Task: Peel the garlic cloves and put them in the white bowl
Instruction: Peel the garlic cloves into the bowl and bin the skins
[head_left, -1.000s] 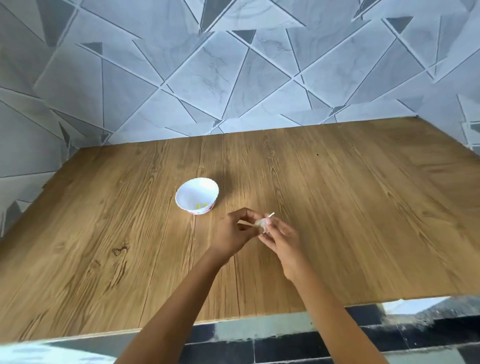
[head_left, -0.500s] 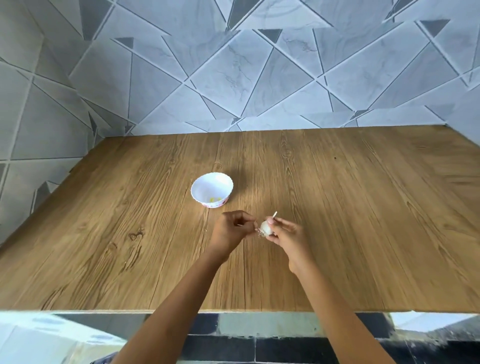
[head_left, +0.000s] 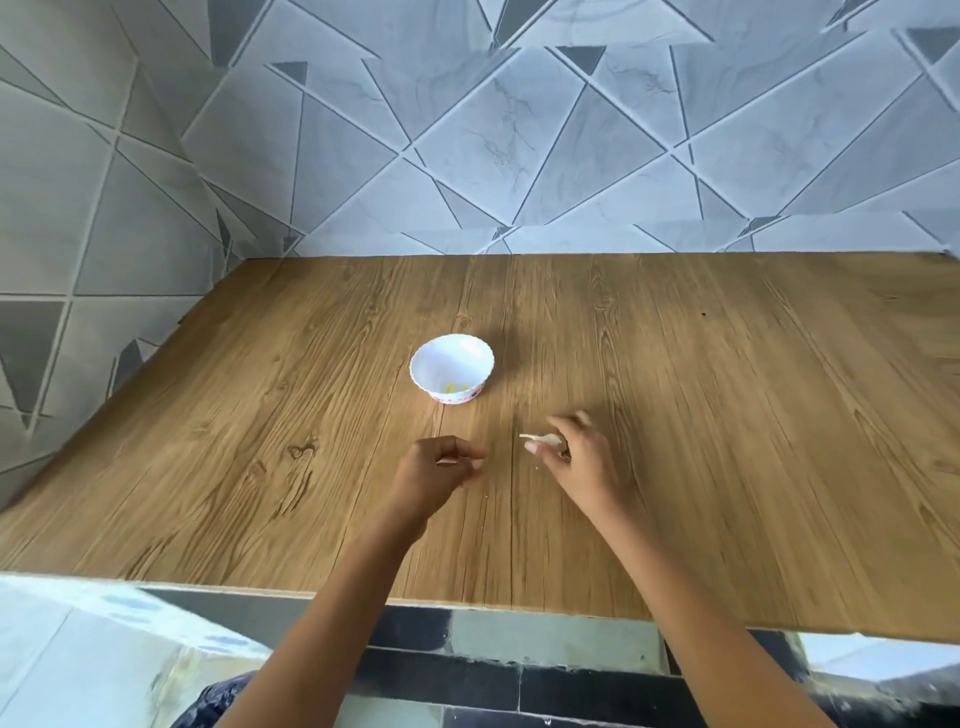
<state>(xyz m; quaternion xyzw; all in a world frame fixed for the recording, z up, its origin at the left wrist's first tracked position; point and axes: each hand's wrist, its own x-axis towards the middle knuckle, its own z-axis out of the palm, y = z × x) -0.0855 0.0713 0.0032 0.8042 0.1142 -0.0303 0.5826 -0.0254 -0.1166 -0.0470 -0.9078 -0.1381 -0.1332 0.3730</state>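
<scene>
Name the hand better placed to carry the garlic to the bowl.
Right, probably. The right hand pinches the garlic, with bare table between it and the bowl. The left hand is about as near the bowl, but shows no garlic.

The table (head_left: 727, 415) before you is a wood-grain top with dark seams running away from you, one of them passing between your left hand (head_left: 441, 470) and your right hand (head_left: 576, 457). A white bowl (head_left: 436, 364) with a scalloped rim stands upright on it, beyond your left hand and apart from both. A few tiny pale flecks (head_left: 536, 470) lie on the wood between your hands.
</scene>
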